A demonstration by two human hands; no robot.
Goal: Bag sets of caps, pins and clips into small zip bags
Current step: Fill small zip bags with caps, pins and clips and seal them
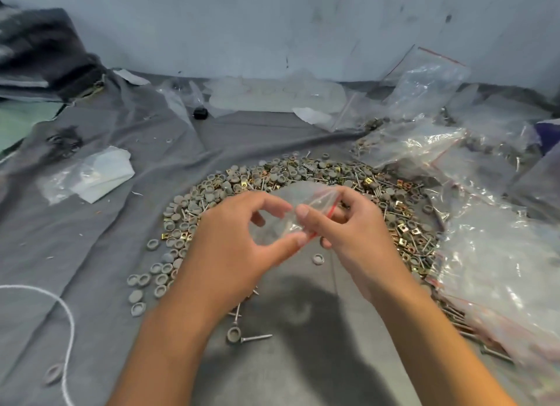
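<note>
Both hands hold a small clear zip bag (300, 202) with a red strip above the middle of the grey cloth. My left hand (239, 242) pinches its lower edge between thumb and forefinger. My right hand (348, 226) pinches the red-striped mouth from the other side. Behind and around the hands curves a heap of grey caps, steel pins and brass clips (291, 175). Loose grey caps (151, 278) lie to the left of my left wrist. One pin (256, 338) and one cap (233, 334) lie near my left forearm.
A pile of clear plastic bags (497, 254) fills the right side, some holding pins. More bags and white pads (272, 94) lie along the back wall. A folded bag (97, 175) sits at left, a white cord (68, 323) at lower left, a black knob (200, 113) at the back.
</note>
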